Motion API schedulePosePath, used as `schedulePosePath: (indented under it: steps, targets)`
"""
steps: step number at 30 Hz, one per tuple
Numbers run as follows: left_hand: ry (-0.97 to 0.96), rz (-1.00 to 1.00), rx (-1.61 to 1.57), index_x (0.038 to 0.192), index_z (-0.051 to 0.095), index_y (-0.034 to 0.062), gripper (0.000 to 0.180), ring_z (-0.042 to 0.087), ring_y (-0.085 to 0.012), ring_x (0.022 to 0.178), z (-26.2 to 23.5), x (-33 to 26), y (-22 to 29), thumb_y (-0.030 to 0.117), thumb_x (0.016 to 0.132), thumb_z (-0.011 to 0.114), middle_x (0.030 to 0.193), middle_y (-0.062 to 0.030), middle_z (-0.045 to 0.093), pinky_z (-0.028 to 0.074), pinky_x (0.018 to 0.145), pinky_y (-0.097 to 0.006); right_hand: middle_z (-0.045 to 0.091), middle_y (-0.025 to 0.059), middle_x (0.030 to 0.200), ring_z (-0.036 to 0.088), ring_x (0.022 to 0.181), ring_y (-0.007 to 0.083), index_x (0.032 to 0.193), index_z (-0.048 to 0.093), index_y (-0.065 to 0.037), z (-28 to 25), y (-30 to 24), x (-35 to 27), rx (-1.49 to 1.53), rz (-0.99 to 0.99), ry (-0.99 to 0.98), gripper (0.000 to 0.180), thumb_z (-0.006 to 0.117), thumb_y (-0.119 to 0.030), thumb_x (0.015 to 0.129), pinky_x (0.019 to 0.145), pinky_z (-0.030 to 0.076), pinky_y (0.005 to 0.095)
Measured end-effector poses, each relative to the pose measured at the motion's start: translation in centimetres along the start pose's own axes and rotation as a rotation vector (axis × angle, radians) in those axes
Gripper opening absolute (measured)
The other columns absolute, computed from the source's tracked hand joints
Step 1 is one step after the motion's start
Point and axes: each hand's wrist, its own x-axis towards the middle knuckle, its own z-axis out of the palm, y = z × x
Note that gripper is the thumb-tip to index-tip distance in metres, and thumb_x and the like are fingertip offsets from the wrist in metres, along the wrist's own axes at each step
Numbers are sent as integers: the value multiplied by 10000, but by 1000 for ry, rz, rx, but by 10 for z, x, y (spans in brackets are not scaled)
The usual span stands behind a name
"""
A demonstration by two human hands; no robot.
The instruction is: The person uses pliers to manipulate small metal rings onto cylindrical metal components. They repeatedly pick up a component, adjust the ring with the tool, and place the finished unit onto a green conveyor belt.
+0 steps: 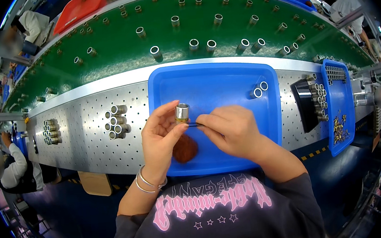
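Note:
Over the blue tray, my left hand grips a short shiny metal sleeve upright between thumb and fingers, its open end up. A brassy band shows around the sleeve's lower end. My right hand is closed on thin dark tweezers, whose tips reach the bottom of the sleeve by my left thumb. Whether the tips touch the sleeve I cannot tell. A brown fibrous wad lies in the tray below my left hand. Two metal sleeves stand at the tray's right side.
Beyond the tray runs a green belt with many scattered sleeves. Sleeve clusters stand on the perforated metal table at left. At right are a black panel, more sleeves and a blue tray of small parts. Other people work around.

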Motion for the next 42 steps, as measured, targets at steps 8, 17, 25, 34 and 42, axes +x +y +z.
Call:
schedulePosePath:
  steps: [8, 17, 25, 34, 42]
  targets:
    - [-4, 45, 51, 1178, 479, -17, 439, 572, -156, 961, 0, -1, 2, -90, 768, 615, 1069, -109, 562, 482, 835, -258, 517, 31, 612, 538, 537, 196, 811, 623, -94, -1, 0, 3, 21, 4, 28, 120, 672, -117, 704, 483, 404, 316]
    - [-84, 59, 188, 1173, 492, -24, 438, 578, -154, 963, -4, 1, -4, -100, 760, 614, 1067, -96, 572, 488, 832, -270, 567, 44, 654, 550, 546, 185, 830, 632, -69, 2, 0, 3, 108, 40, 42, 136, 682, -73, 704, 483, 407, 295]
    - [-207, -31, 206, 1203, 477, 1, 477, 566, -187, 995, 2, 3, -6, -59, 755, 632, 1155, -117, 518, 493, 847, -301, 607, 96, 739, 594, 631, 204, 884, 612, -49, -8, -2, 8, 470, 482, -186, 126, 623, -146, 804, 555, 432, 294]
    - [-266, 184, 771, 1213, 499, 59, 537, 529, -252, 1070, -7, 13, 9, -28, 707, 658, 1311, -122, 401, 523, 772, -318, 629, 102, 813, 609, 727, 264, 857, 652, -54, -32, 75, 35, -89, 445, 98, 145, 621, -182, 796, 634, 471, 326]
    - [-385, 521, 1317, 1144, 546, 79, 446, 494, -324, 1057, -13, 73, 2, 156, 726, 681, 1165, -149, 524, 411, 910, -389, 625, 113, 800, 599, 698, 294, 895, 660, -64, -21, 147, 51, -388, 486, 90, 210, 595, -246, 815, 630, 462, 377]
